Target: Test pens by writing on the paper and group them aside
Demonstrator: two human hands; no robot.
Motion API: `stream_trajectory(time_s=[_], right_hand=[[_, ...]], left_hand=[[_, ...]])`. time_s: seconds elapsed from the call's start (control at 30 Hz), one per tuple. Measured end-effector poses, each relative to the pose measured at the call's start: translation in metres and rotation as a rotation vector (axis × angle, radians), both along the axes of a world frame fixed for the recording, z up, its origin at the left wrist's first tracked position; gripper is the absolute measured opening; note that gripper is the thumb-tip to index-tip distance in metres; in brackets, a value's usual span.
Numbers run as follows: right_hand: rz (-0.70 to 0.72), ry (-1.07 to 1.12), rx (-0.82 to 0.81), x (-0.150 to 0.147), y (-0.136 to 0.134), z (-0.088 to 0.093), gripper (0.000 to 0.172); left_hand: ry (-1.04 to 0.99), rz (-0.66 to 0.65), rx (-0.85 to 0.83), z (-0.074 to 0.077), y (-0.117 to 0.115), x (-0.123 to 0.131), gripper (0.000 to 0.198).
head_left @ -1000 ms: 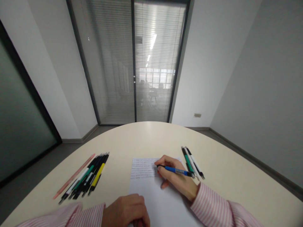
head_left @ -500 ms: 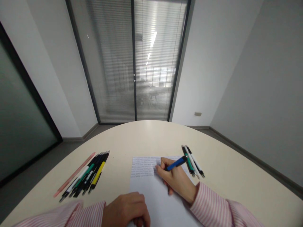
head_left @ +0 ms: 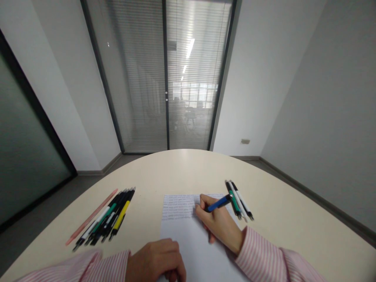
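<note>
A sheet of white paper point(head_left: 188, 233) lies in front of me, with several lines of small handwriting across its upper part. My right hand point(head_left: 216, 219) rests on it, fingers closed around a blue pen point(head_left: 219, 203) with a dark clip end. The pen slants up to the right; its tip is hidden behind my fingers at the lowest written line. On the paper's lower left edge sits my left hand point(head_left: 158, 258), its fingers curled under and partly out of sight, with nothing visible in them.
Left of the paper, several pens point(head_left: 107, 219) lie side by side, with a pink pen point(head_left: 91, 217) at their outer side. Three pens point(head_left: 239, 201) lie beyond my right hand. The round cream table point(head_left: 182, 168) faces a glass partition with blinds point(head_left: 141, 98).
My right hand has shifted very slightly to the right along the writing line, still gripping the blue pen. The left hand stays in place.
</note>
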State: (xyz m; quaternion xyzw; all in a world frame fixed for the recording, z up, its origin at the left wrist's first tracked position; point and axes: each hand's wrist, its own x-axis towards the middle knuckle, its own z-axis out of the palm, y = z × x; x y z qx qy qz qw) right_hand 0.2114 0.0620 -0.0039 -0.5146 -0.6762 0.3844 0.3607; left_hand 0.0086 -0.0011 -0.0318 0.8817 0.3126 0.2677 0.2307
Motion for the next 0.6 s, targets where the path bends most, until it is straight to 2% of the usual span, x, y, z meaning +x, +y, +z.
stream_trajectory(time_s=[0.27,0.4,0.5,0.6], right_hand=[[-0.012,-0.007,0.012,0.0002,-0.0007,0.0023,0.021],[-0.02,0.0,0.024,0.0012,-0.0013,0.0029,0.022],[-0.03,0.034,0.033,0.0017,-0.0019,0.0017,0.022],[-0.047,0.109,0.01,0.0019,-0.0004,-0.0007,0.024]], left_hand=[[0.007,-0.04,0.008,0.0009,0.0021,0.0004,0.041],[0.01,-0.019,0.007,0.0013,0.0014,-0.0009,0.039],[0.027,-0.062,-0.021,0.003,0.0033,-0.0012,0.034],[0.016,-0.073,-0.029,0.0041,0.0056,-0.0008,0.038]])
